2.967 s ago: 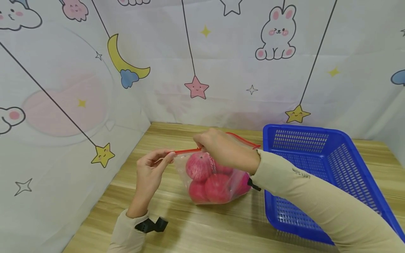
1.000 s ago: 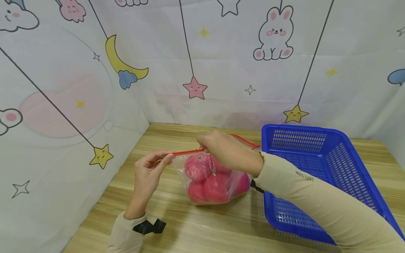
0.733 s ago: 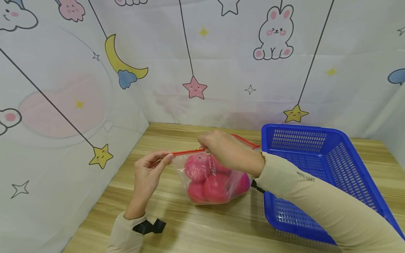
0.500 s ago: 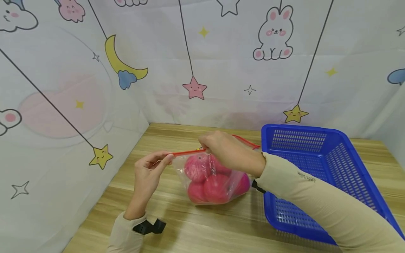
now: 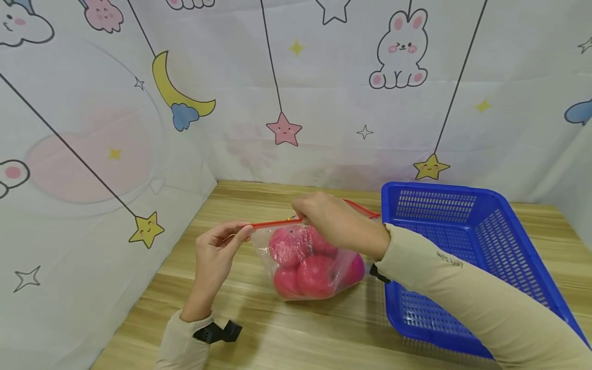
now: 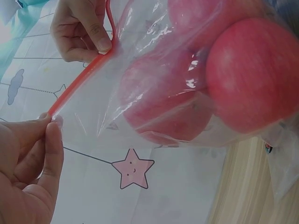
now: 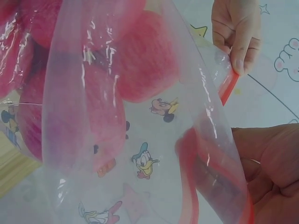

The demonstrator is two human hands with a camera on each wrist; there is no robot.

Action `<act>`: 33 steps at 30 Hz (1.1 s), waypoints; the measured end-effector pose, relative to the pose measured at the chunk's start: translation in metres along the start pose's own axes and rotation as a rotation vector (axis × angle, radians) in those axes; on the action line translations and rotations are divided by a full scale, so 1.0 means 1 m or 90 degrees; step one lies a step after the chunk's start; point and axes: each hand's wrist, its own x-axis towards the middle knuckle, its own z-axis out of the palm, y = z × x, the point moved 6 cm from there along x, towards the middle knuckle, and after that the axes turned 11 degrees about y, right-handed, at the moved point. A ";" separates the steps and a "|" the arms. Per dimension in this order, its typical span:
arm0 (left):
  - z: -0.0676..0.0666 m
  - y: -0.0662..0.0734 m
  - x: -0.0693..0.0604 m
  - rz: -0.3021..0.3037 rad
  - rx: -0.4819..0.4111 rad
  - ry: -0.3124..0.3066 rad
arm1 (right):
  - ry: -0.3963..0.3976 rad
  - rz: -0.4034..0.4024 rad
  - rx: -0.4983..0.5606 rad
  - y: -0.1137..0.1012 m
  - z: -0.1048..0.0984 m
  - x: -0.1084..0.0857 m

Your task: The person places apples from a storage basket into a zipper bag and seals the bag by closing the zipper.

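A clear zip bag [image 5: 261, 240] stands on the table, filled with several round red-pink fruits [image 5: 315, 277] that look like apples. One at the right is more magenta. My left hand [image 5: 215, 252] pinches the left end of the red zip strip [image 5: 277, 223] between thumb and fingers. Further right along this strip, my right hand [image 5: 326, 218] pinches it, with its fingertips partly hidden in the head view. In the left wrist view the strip [image 6: 77, 86] runs taut between both hands. Right of my right hand, the two red edges stand apart in the right wrist view.
A blue perforated plastic basket [image 5: 469, 216] stands just right of the bag, under my right forearm. Cartoon figures [image 7: 144, 161] show on the bag. A white printed cloth [image 5: 324, 154] hangs behind and left of the wooden table [image 5: 259, 339].
My right hand has slid a little to the right along the red strip, so more pressed strip shows between the hands. My left hand keeps its pinch at the left end.
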 end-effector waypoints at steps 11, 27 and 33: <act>0.000 -0.001 0.000 -0.002 -0.001 -0.006 | -0.005 0.012 -0.011 0.003 0.001 -0.001; 0.000 0.000 0.000 -0.012 -0.013 0.007 | 0.003 0.004 -0.022 0.004 0.001 -0.003; 0.001 0.000 0.000 -0.011 -0.005 -0.004 | -0.007 0.030 -0.025 0.006 0.001 -0.004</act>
